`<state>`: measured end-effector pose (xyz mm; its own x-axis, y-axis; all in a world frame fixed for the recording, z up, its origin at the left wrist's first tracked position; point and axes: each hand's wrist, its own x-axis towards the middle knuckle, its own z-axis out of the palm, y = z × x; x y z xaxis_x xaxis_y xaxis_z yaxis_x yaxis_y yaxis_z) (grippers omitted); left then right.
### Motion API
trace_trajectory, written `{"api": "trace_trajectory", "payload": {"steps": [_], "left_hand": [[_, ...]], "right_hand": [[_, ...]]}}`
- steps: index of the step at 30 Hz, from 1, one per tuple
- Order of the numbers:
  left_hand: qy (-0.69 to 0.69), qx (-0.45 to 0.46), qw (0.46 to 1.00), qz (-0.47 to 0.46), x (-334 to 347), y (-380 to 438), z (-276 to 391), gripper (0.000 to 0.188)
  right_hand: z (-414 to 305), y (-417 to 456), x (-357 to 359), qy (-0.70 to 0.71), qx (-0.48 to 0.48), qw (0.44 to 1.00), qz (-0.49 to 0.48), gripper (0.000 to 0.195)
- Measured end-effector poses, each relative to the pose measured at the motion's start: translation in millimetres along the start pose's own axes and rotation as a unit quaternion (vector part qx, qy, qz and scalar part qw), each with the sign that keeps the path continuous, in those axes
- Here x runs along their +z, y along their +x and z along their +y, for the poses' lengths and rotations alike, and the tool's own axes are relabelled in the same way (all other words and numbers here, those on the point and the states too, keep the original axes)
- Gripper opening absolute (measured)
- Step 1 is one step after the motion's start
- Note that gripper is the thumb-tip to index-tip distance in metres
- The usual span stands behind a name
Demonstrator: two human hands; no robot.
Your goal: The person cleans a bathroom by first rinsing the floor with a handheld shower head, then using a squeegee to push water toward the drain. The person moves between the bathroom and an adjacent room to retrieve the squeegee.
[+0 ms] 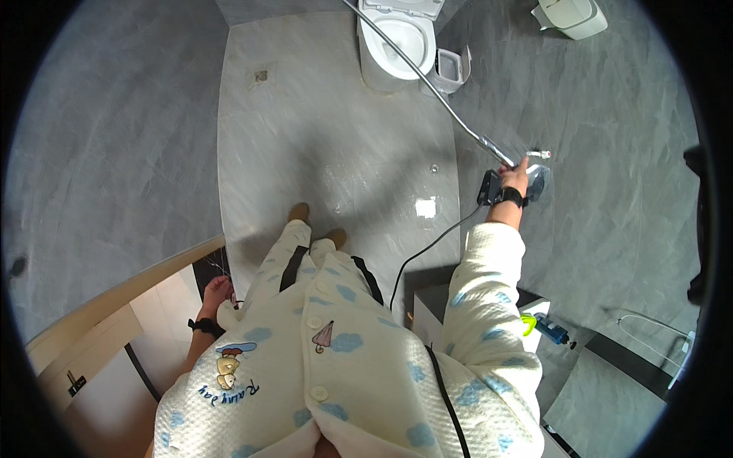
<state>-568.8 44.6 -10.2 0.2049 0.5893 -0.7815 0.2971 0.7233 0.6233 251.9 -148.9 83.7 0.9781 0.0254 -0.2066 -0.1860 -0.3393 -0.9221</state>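
Note:
My right hand reaches out to the right with its fingers around the lower end of a long chrome metal pole. The pole slants up and left, passing across the view of the toilet bowl. A black box-shaped device with a cable sits at that wrist, beside a black wristband. Just past the hand is a clear, dark-tinted piece, its kind unclear. Low at my left side, my left hand has curled fingers near the doorway; whether it grips anything cannot be made out.
A small white bin stands beside the toilet. A white wall-mounted box is at upper right. A floor drain lies left. A wooden door frame borders my left. A blue bottle and a cabinet are at my right.

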Motion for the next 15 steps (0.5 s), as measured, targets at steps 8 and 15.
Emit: {"api": "trace_trajectory", "payload": {"steps": [8, 15], "left_hand": [[0.029, -0.043, 0.999, -0.004, -24.0, -33.1, -22.7, 0.018], [0.031, -0.049, 0.998, -0.019, -52.2, -41.1, -28.9, 0.027]], "right_hand": [[4.7, -14.8, 40.3, 0.488, 0.287, 0.825, -0.008, 0.012], [35.8, -84.5, 38.6, 0.466, 0.185, 0.864, 0.036, 0.014]]}}
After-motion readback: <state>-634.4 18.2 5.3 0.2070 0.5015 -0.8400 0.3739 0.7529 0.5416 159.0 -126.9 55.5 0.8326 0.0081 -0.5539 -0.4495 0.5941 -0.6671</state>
